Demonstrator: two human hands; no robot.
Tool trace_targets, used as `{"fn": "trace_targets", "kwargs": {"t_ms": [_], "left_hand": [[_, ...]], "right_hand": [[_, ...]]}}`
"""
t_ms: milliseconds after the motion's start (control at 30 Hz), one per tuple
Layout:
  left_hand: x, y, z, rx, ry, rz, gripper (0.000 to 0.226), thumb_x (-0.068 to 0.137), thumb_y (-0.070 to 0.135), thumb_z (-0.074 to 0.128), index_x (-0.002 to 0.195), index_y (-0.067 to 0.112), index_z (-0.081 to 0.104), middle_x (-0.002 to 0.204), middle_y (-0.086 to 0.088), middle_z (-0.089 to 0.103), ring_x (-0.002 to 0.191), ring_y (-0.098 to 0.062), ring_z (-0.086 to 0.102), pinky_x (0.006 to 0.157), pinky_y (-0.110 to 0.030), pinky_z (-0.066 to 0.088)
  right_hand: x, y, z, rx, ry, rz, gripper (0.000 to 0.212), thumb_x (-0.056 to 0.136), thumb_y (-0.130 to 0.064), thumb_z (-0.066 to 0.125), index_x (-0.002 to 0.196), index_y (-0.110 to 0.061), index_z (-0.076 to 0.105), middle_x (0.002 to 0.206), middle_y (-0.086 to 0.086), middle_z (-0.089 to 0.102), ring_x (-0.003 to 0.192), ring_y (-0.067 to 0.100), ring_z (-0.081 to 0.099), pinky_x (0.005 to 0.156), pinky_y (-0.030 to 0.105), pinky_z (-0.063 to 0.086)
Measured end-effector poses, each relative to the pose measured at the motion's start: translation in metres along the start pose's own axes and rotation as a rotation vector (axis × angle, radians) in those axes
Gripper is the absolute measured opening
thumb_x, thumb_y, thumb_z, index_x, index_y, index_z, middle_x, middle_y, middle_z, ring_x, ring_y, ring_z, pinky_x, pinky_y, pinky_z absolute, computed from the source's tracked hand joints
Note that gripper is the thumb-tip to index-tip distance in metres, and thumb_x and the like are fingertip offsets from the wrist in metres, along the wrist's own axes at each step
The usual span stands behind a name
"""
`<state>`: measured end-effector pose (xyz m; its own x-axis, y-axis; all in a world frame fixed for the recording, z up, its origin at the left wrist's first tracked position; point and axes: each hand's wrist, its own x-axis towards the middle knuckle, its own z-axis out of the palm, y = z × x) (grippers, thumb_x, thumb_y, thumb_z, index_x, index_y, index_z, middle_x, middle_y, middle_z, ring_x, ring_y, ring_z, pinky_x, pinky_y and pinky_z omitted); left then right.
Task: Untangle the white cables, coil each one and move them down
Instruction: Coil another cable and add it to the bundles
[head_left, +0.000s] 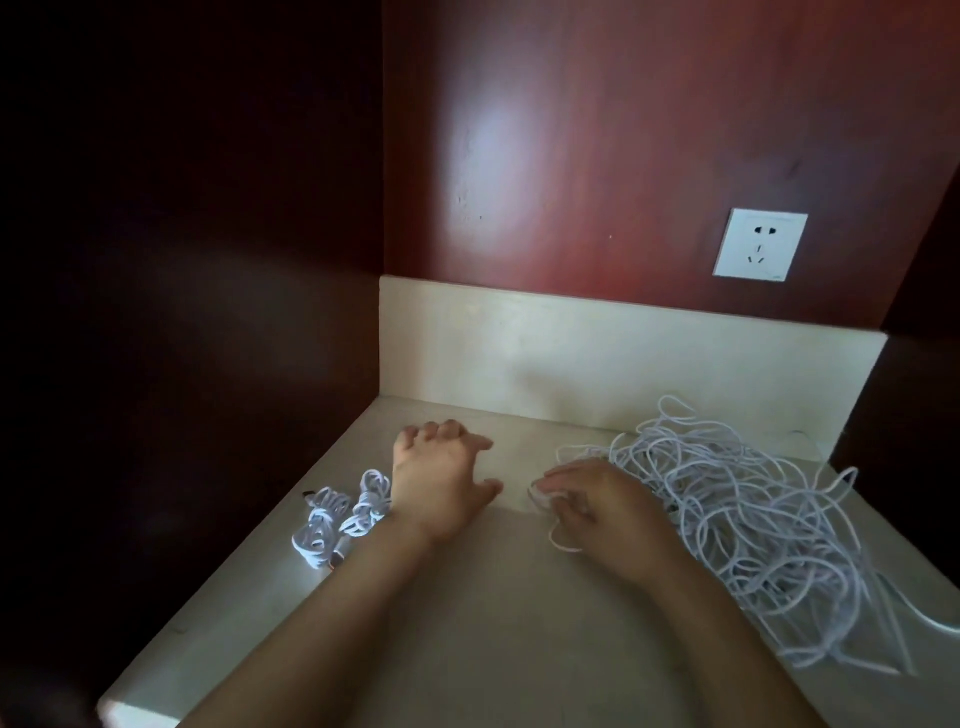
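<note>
single head-worn wide-angle view, looking forward and down onto the tabletop (519, 623), sitting close above it, facing the red back wall (623, 130)

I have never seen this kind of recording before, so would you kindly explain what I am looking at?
There is no machine here: one camera worn on a person's head looks down at their two bare hands. On the pale counter a tangled pile of white cables lies to the right, and two coiled bundles lie to the left. The left hand rests by the bundles and holds nothing. The right hand pinches a loose strand at the pile's edge. A wall socket sits above.
</note>
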<state>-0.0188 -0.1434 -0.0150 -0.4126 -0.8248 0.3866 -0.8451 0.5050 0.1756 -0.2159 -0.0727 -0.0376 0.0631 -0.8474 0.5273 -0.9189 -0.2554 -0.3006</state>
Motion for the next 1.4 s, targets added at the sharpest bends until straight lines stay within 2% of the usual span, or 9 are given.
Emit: {"fn": "trace_targets", "kwargs": {"t_ms": [167, 333, 533, 667, 733, 800, 1000, 1200, 1400], "left_hand": [[0.01, 0.043, 0.016, -0.259, -0.09, 0.216, 0.036, 0.094, 0.033, 0.055, 0.129, 0.036, 0.06, 0.126, 0.008, 0.062, 0.117, -0.016, 0.056, 0.097, -0.028, 0.042], [0.023, 0.061, 0.041, -0.157, -0.236, 0.213, 0.044, 0.094, 0.021, 0.048, 0.137, 0.032, 0.052, 0.137, 0.001, 0.056, 0.127, -0.021, 0.05, 0.101, -0.033, 0.043], [0.024, 0.061, 0.059, -0.152, -0.202, 0.237, 0.034, 0.094, 0.028, 0.05, 0.124, 0.036, 0.062, 0.122, 0.003, 0.063, 0.114, -0.022, 0.056, 0.091, -0.033, 0.048], [0.024, 0.053, 0.064, -0.175, -0.173, 0.267, 0.037, 0.094, 0.03, 0.049, 0.129, 0.039, 0.059, 0.123, 0.002, 0.06, 0.113, -0.021, 0.053, 0.092, -0.029, 0.042], [0.024, 0.049, 0.065, -0.163, -0.146, 0.25, 0.037, 0.095, 0.034, 0.049, 0.13, 0.04, 0.059, 0.122, 0.002, 0.06, 0.113, -0.021, 0.053, 0.095, -0.028, 0.038], [0.025, 0.045, 0.065, -0.108, -0.119, 0.221, 0.037, 0.096, 0.038, 0.046, 0.13, 0.039, 0.058, 0.124, 0.001, 0.059, 0.115, -0.022, 0.052, 0.1, -0.029, 0.034], [0.026, 0.039, 0.068, -0.043, -0.108, 0.156, 0.037, 0.098, 0.039, 0.04, 0.129, 0.038, 0.06, 0.123, 0.001, 0.058, 0.117, -0.022, 0.05, 0.103, -0.031, 0.032], [0.028, 0.045, 0.063, -0.436, 0.003, 0.31, 0.049, 0.096, 0.017, 0.047, 0.143, 0.028, 0.043, 0.147, -0.005, 0.04, 0.135, -0.024, 0.036, 0.112, -0.034, 0.032], [0.025, 0.048, 0.068, -0.241, -0.082, 0.253, 0.039, 0.102, 0.032, 0.037, 0.14, 0.032, 0.048, 0.162, -0.002, 0.015, 0.15, -0.021, 0.002, 0.121, -0.038, -0.002]], "right_hand": [[-0.004, 0.015, -0.026, -0.102, 0.083, 0.181, 0.025, 0.093, -0.014, 0.057, 0.106, -0.024, 0.075, 0.113, -0.003, 0.071, 0.109, 0.019, 0.062, 0.092, 0.03, 0.047], [-0.02, 0.031, -0.033, -0.301, -0.138, 0.22, 0.026, 0.093, -0.032, 0.047, 0.105, -0.027, 0.07, 0.106, -0.004, 0.07, 0.102, 0.021, 0.063, 0.084, 0.036, 0.05], [-0.029, 0.039, -0.023, -0.404, -0.34, 0.178, 0.041, 0.1, -0.025, 0.039, 0.14, -0.031, 0.049, 0.152, -0.01, 0.04, 0.145, 0.013, 0.025, 0.117, 0.038, 0.014], [-0.014, 0.033, -0.022, -0.25, -0.32, 0.377, 0.032, 0.1, -0.029, 0.038, 0.099, -0.025, 0.069, 0.122, -0.004, 0.062, 0.123, 0.017, 0.051, 0.107, 0.038, 0.026], [-0.002, 0.023, -0.022, -0.217, -0.309, 0.445, 0.038, 0.099, -0.036, 0.036, 0.069, -0.024, 0.056, 0.095, 0.0, 0.062, 0.1, 0.023, 0.058, 0.098, 0.041, 0.032], [0.004, 0.019, -0.016, -0.262, -0.311, 0.463, 0.04, 0.099, -0.037, 0.034, 0.07, -0.025, 0.058, 0.098, 0.003, 0.064, 0.099, 0.024, 0.058, 0.1, 0.044, 0.03], [0.002, 0.028, 0.0, -0.276, -0.31, 0.494, 0.036, 0.098, -0.043, 0.037, 0.124, -0.046, 0.061, 0.126, -0.005, 0.052, 0.124, 0.016, 0.045, 0.113, 0.05, 0.017], [0.001, 0.028, 0.0, -0.222, -0.218, 0.501, 0.04, 0.098, -0.039, 0.033, 0.102, -0.033, 0.072, 0.11, -0.007, 0.055, 0.109, 0.012, 0.049, 0.113, 0.048, 0.018], [0.002, 0.032, 0.003, -0.206, -0.159, 0.494, 0.036, 0.097, -0.042, 0.038, 0.076, -0.031, 0.065, 0.096, -0.006, 0.055, 0.101, 0.014, 0.052, 0.111, 0.051, 0.024]]}}
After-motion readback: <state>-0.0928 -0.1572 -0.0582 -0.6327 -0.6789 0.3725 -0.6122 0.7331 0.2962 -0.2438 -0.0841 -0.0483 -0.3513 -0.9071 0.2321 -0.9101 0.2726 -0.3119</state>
